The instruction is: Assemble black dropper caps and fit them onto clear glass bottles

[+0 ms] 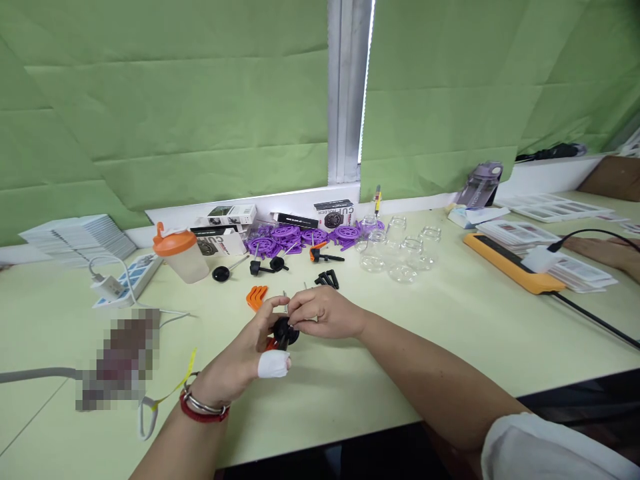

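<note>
My left hand, its thumb wrapped in white tape, is closed around a round black plastic part low over the table. An orange bit shows under that part, between the fingers. My right hand pinches at the top of the black part; a small shiny thing shows at its fingertips, too small to name. Just beyond the hands lie stacked orange clips and several short black pieces. Farther back are black knobs with metal rods, an orange and black clamp and a heap of purple plastic rings.
Clear plastic cups stand right of the purple rings. An orange-lidded cup, cup-holder boxes and a white power strip are at left. An orange power strip and another person's hand are at right.
</note>
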Demonstrator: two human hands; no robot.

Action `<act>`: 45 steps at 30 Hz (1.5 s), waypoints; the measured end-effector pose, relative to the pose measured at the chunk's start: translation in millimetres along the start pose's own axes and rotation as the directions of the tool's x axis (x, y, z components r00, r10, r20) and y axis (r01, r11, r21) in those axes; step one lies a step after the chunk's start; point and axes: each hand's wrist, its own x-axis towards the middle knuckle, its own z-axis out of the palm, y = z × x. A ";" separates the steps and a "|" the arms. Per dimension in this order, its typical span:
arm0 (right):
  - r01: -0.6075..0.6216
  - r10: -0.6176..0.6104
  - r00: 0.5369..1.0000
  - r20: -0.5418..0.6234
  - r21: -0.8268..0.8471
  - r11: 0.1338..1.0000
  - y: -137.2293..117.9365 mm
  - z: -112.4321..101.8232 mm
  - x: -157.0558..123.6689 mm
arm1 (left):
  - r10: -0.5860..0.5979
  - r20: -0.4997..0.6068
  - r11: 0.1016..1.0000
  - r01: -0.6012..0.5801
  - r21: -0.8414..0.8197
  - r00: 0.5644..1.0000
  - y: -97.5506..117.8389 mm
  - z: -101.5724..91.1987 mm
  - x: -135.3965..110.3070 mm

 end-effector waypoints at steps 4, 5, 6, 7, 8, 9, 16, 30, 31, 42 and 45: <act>0.003 -0.003 1.000 -0.012 0.008 1.000 1.7 0.9 -0.8 | -0.023 -0.023 1.000 0.024 0.016 0.999 1.1 1.4 0.6; 0.004 -0.004 1.000 -0.011 0.002 1.000 2.0 1.0 -0.8 | -0.026 -0.025 1.000 0.026 0.017 0.999 1.5 1.7 0.7; 0.007 -0.007 1.000 -0.011 -0.007 1.000 2.3 0.9 -0.8 | -0.029 -0.026 0.999 0.030 0.016 0.999 1.7 1.9 0.7; 0.008 -0.009 1.000 -0.011 -0.017 1.000 2.5 0.7 -0.6 | -0.031 -0.028 0.999 0.032 0.012 0.999 1.9 2.1 0.7; 0.011 -0.011 1.000 -0.010 -0.027 1.000 2.6 0.5 -0.4 | -0.033 -0.033 0.999 0.033 0.004 0.999 2.0 2.2 0.8; 0.013 -0.014 1.000 -0.009 -0.036 0.999 2.6 0.2 -0.1 | -0.038 -0.037 0.999 0.038 -0.003 0.999 2.0 2.2 0.9; 0.041 -0.039 0.999 0.022 -0.099 0.994 2.1 -1.6 1.4 | -0.027 -0.042 1.000 0.027 -0.007 0.999 1.2 3.0 1.4; -0.108 0.122 0.991 -0.052 0.216 0.971 -1.0 -7.7 2.6 | 0.031 -0.107 0.978 -0.008 0.208 0.994 1.7 5.6 1.1; -0.136 0.159 0.984 -0.081 0.237 0.962 0.6 -8.2 2.6 | 0.026 -0.122 0.974 0.002 0.224 0.992 2.5 5.8 0.1; -0.582 0.576 0.812 -0.095 -0.059 0.811 51.6 -5.7 -13.8 | -0.059 -0.156 0.995 0.045 -0.091 0.986 0.3 -11.1 2.2; -0.522 0.537 0.843 0.031 -0.194 0.830 56.1 1.7 -13.5 | -0.139 -0.128 0.976 0.115 -0.183 0.982 -4.8 -14.9 7.7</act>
